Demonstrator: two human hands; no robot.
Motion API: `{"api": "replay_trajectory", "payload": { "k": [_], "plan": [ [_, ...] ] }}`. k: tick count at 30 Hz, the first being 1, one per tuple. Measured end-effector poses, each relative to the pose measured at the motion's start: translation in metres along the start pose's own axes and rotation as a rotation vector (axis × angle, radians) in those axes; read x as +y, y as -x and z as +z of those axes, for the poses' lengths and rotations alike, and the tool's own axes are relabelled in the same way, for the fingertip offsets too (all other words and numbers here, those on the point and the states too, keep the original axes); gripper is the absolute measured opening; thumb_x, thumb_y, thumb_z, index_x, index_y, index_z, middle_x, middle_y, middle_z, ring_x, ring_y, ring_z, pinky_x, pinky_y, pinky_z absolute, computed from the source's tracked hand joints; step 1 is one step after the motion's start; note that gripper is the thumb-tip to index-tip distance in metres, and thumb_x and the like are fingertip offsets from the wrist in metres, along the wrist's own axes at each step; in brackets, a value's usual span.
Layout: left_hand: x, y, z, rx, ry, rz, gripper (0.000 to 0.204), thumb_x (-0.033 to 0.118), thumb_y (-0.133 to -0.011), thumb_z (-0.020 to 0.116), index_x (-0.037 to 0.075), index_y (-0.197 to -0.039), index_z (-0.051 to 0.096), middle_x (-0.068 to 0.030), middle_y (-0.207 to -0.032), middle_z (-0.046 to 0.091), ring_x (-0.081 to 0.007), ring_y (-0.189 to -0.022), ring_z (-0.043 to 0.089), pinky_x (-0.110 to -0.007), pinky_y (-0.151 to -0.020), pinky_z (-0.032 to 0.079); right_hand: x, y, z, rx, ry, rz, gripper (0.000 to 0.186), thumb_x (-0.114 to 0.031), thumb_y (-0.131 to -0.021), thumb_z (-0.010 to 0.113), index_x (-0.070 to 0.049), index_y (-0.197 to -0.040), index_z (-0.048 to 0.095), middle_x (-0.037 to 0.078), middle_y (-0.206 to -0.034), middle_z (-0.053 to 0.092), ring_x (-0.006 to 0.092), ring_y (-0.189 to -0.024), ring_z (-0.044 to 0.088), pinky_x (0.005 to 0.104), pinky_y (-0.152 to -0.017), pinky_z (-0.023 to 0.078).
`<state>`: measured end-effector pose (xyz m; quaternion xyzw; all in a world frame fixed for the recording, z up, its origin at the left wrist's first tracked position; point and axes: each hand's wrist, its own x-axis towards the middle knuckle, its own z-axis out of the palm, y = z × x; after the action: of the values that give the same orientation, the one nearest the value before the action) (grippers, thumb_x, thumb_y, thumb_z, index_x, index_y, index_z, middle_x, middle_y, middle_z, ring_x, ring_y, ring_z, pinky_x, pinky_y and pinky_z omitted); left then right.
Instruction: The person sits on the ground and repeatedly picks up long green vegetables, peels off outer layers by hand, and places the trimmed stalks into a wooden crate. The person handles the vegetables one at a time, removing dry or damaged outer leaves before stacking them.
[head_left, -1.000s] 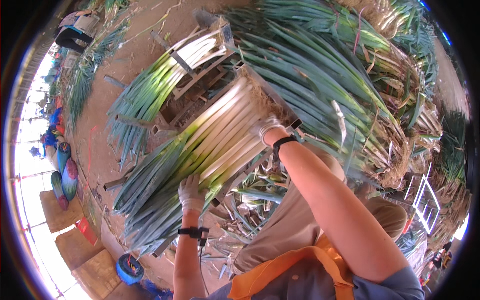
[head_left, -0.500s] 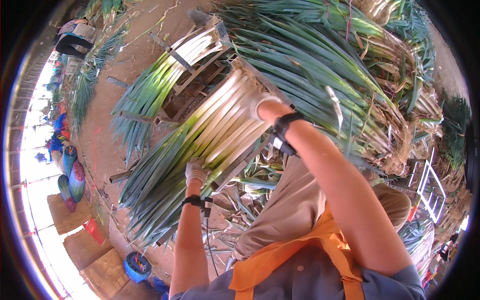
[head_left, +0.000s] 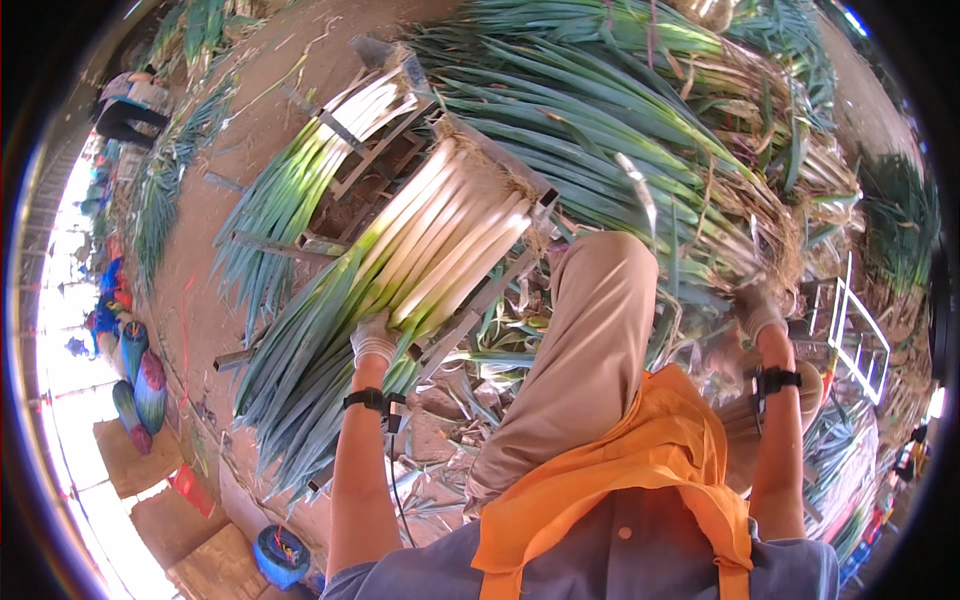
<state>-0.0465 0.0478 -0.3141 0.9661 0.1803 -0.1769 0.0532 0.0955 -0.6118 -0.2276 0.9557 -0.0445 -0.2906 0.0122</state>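
A thick layer of long green onions [head_left: 440, 240] lies slanted across a metal rack [head_left: 480, 300] in front of me, white stalks and roots toward the upper right, leaves toward the lower left. My left hand [head_left: 374, 337], in a pale glove, is closed on some stalks where white turns to green. Over at the right, beyond my knee, my gloved right hand [head_left: 758, 308] is at the root ends of a large heap of green onions [head_left: 610, 150]. It is blurred by motion, and its fingers cannot be made out.
Behind the rack, a second bundle of green onions [head_left: 345, 135] rests in a similar frame. A white metal frame [head_left: 858, 335] stands at the right. Loose leaves litter the ground. Flattened cardboard [head_left: 215, 550] and a blue round container [head_left: 281, 556] lie lower left. Another person [head_left: 132, 108] is far left.
My right hand has left the root end of the racked green onions and moved right to the heap. My left hand stays on the racked stalks. The view has shifted slightly.
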Motion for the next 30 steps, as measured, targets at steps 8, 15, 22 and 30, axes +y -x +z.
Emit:
{"api": "replay_trajectory", "payload": {
  "k": [8, 15, 22, 30],
  "plan": [
    [0.028, -0.002, -0.032, -0.010, -0.131, 0.022, 0.053, 0.026, -0.064, 0.076, 0.017, -0.113, 0.060, -0.0129, -0.118, 0.058, -0.0346, -0.105, 0.055, -0.040, -0.089, 0.046, 0.108, 0.003, 0.177, -0.147, -0.493, -0.177, 0.033, -0.019, -0.078, 0.059, -0.004, -0.107, 0.054, 0.011, -0.081, 0.060, 0.0244, -0.070, 0.053, 0.0350, -0.066, 0.047],
    [0.013, -0.018, 0.007, -0.030, 0.087, 0.071, 0.055, 0.035, -0.076, 0.067, 0.021, -0.126, 0.052, -0.0142, -0.116, 0.058, -0.0328, -0.107, 0.055, -0.041, -0.092, 0.043, 0.032, 0.039, 0.117, -0.173, -0.259, -0.112, 0.027, -0.021, -0.077, 0.060, -0.012, -0.101, 0.067, 0.014, -0.096, 0.066, 0.0295, -0.090, 0.064, 0.0363, -0.079, 0.049],
    [0.049, -0.043, 0.003, -0.134, -0.169, -0.079, 0.053, 0.030, -0.077, 0.066, 0.023, -0.127, 0.049, -0.0137, -0.105, 0.063, -0.0298, -0.101, 0.060, -0.042, -0.082, 0.048, 0.029, 0.061, 0.142, -0.250, -0.344, -0.068, 0.040, -0.026, -0.073, 0.064, -0.016, -0.112, 0.063, 0.012, -0.103, 0.066, 0.0280, -0.096, 0.062, 0.0358, -0.084, 0.049],
    [0.002, -0.032, -0.005, -0.198, 0.338, 0.187, 0.061, 0.019, -0.074, 0.070, 0.009, -0.129, 0.046, -0.0190, -0.119, 0.056, -0.0343, -0.110, 0.053, -0.037, -0.093, 0.043, 0.055, 0.009, 0.159, -0.082, -0.148, -0.129, 0.034, -0.023, -0.078, 0.061, -0.010, -0.109, 0.063, 0.015, -0.100, 0.065, 0.0278, -0.093, 0.063, 0.0358, -0.082, 0.048]
  ]
}}
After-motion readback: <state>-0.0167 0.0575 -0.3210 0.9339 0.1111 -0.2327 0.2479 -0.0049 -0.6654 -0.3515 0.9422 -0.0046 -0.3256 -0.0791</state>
